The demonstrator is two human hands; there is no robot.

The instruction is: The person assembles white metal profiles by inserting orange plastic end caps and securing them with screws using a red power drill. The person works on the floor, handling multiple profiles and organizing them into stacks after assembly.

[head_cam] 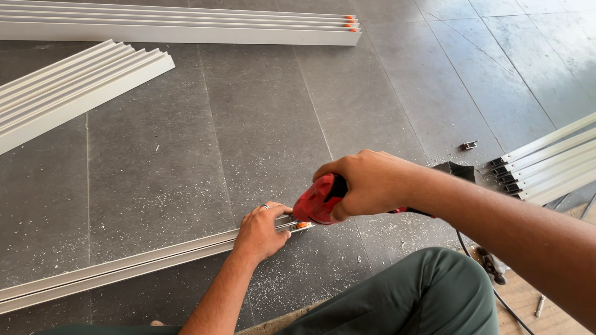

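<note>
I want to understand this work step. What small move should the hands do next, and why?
Probably press the red power tool in the right hand straight into the profile's end: its tip already sits at the orange piece, and the left hand pins the profile down.

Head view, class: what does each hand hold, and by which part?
The right hand grips a red power drill around its body. The left hand presses down on the end of a long pale metal rail on the floor.
</note>
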